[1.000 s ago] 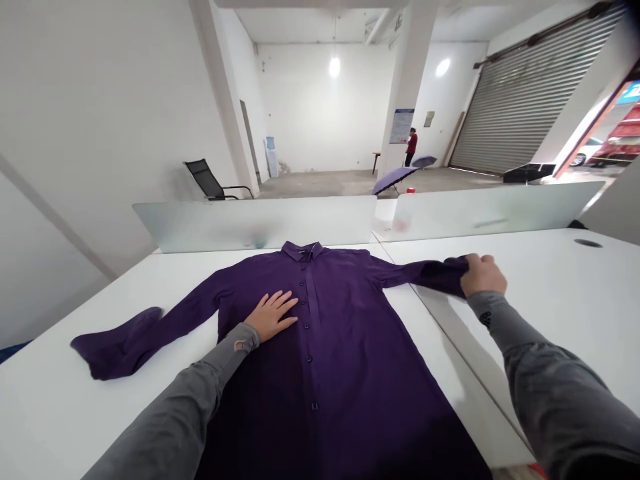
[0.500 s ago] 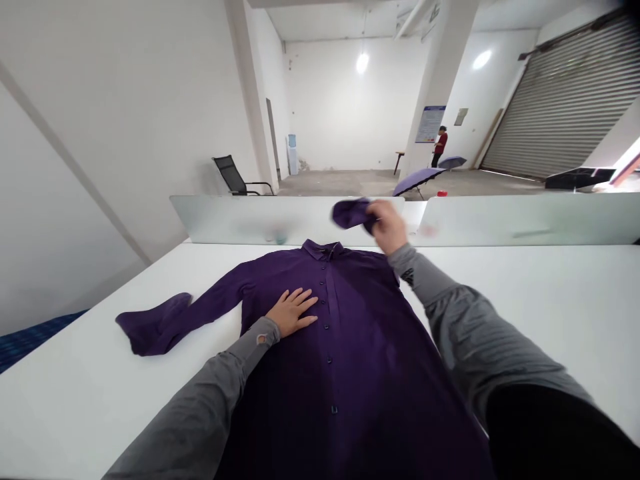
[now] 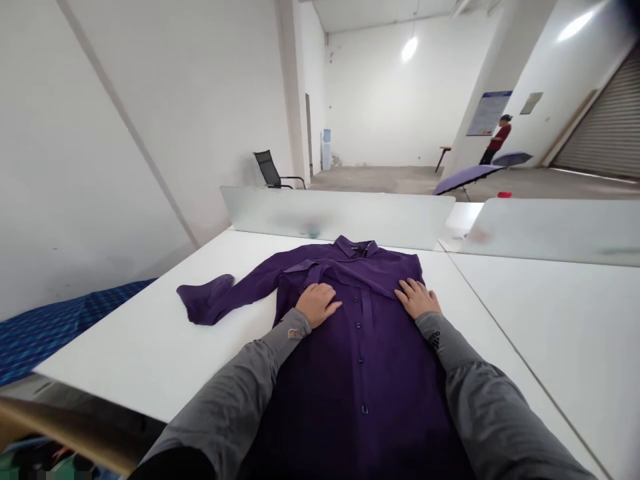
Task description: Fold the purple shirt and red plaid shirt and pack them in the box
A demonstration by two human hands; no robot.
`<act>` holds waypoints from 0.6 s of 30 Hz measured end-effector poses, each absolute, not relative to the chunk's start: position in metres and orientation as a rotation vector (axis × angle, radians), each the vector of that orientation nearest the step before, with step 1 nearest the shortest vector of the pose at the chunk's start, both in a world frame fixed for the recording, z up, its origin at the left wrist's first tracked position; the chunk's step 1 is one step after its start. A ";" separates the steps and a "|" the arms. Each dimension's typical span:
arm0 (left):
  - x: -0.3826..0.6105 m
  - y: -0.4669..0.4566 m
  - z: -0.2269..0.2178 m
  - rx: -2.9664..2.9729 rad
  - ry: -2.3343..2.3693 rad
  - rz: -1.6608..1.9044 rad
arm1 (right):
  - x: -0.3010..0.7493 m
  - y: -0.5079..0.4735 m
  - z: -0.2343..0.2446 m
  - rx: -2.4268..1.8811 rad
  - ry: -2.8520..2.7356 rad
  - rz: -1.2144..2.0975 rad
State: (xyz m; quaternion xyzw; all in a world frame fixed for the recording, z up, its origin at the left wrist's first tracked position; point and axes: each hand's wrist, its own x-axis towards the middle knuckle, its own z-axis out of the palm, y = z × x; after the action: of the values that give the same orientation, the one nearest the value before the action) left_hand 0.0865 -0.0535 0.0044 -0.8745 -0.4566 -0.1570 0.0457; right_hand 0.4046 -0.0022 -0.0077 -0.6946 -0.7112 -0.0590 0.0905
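Observation:
A purple button-up shirt (image 3: 360, 360) lies face up on the white table (image 3: 150, 333), collar away from me. Its right sleeve (image 3: 350, 272) is folded across the chest. Its left sleeve (image 3: 220, 297) stretches out to the left, the cuff bunched. My left hand (image 3: 316, 303) lies flat on the chest left of the buttons, fingers apart. My right hand (image 3: 416, 298) rests flat on the folded sleeve at the shirt's right shoulder, fingers spread. Both arms wear grey sleeves.
Frosted divider panels (image 3: 340, 215) stand along the table's far edge. A second white table (image 3: 560, 320) adjoins on the right. Blue patterned cloth (image 3: 60, 327) lies at the left. Far off stand a black chair (image 3: 273, 172), purple umbrellas (image 3: 467, 179) and a person in red (image 3: 496, 139).
My right hand carried the right sleeve from the table's right side over the collar, laid it across the chest, and now rests open on it. The view shifted left.

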 end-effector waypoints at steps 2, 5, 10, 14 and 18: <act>0.081 -0.057 0.006 -2.426 -1.607 -0.544 | 0.406 0.000 -0.011 -2.079 -2.109 -0.183; 0.071 -0.058 0.008 -2.092 -1.897 -0.422 | 0.409 0.005 -0.011 -2.062 -2.128 -0.183; 0.055 -0.041 0.024 -2.108 -1.897 -0.183 | 0.415 0.003 -0.009 -2.018 -2.170 -0.130; 0.031 -0.032 0.058 -2.012 -1.853 -0.201 | 0.420 0.000 -0.005 -1.966 -2.278 -0.028; 0.003 -0.042 0.070 -1.926 -1.839 -0.139 | 0.421 0.000 -0.003 -1.972 -2.273 -0.014</act>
State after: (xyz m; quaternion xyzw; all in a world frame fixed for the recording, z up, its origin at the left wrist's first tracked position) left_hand 0.0030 -0.0415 0.0698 -0.7021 -0.6703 -0.0507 0.2351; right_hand 0.4208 -0.0004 -0.0033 -0.6539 -0.7537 -0.0048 0.0660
